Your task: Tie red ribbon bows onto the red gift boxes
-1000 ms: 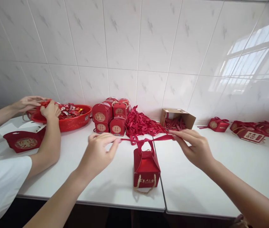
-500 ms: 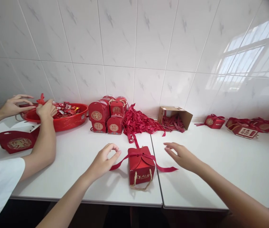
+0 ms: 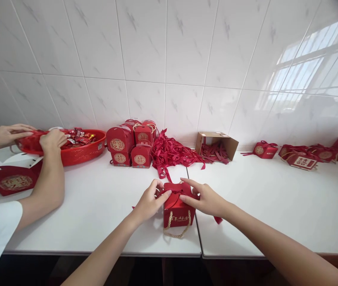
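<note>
A small red gift box (image 3: pixel 178 218) with gold lettering and a twisted rope handle (image 3: pixel 177 235) stands in front of me at the table seam. A dark red ribbon (image 3: pixel 177 187) crosses its closed top. My left hand (image 3: pixel 151 200) has its fingers bent round the ribbon at the left, with the thumb on the box top. From the right, my right hand (image 3: pixel 206 198) takes the ribbon between thumb and fingers, its index finger reaching over the top. Ribbon ends show beyond both hands; the knot is partly hidden.
Behind are stacked red boxes (image 3: pixel 120 139), a heap of ribbons (image 3: pixel 173 153) and a cardboard box (image 3: pixel 232 149) of ribbon pieces. Tied boxes (image 3: pixel 301 161) lie at right. At left, a co-worker's hands (image 3: pixel 52 141) work over a red basket (image 3: pixel 79 155) of sweets, near another box (image 3: pixel 10 180).
Both my hands have moved inward from beside the box onto its ribbon. The co-worker's hands have shifted over the basket, and the view has turned slightly right.
</note>
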### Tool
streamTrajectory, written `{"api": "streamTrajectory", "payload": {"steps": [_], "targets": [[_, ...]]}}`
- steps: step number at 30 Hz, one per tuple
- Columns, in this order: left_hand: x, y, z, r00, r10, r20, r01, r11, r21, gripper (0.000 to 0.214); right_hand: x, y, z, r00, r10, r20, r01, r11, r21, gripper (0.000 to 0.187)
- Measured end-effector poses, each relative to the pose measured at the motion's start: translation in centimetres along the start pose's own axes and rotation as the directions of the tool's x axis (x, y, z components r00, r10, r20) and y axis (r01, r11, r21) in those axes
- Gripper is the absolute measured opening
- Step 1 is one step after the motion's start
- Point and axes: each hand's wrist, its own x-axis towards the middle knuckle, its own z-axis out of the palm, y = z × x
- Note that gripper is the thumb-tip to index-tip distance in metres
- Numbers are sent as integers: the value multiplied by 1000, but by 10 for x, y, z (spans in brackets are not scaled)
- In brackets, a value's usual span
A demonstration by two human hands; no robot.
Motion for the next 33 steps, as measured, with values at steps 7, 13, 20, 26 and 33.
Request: {"api": "streamTrajectory", "payload": {"steps": [7,13,20,26,33], "targets": [[1,0,3,999,15,28,-14,1000,-22,20,2,-10,-6,999,-10,41,12,998,-63,42],[3,-5,9,1000,-3,-27,3,1000,-11,22,2,-1,2,1000,11,13,-11,1000,16,54],[3,-8,-3,994,21,-106,-13,997,74,31,-2,19,-7,999,33,-29,-25,967,252,34],[15,1,-36,991,-95,92,75,977,201,21,-12,18,-26,995,-98,-33,102,974,200,33],[31,13,-59,691,-266,672,272,957,100,14,-14,10,-24,967,-154,-202,64,917,-393,27]]}}
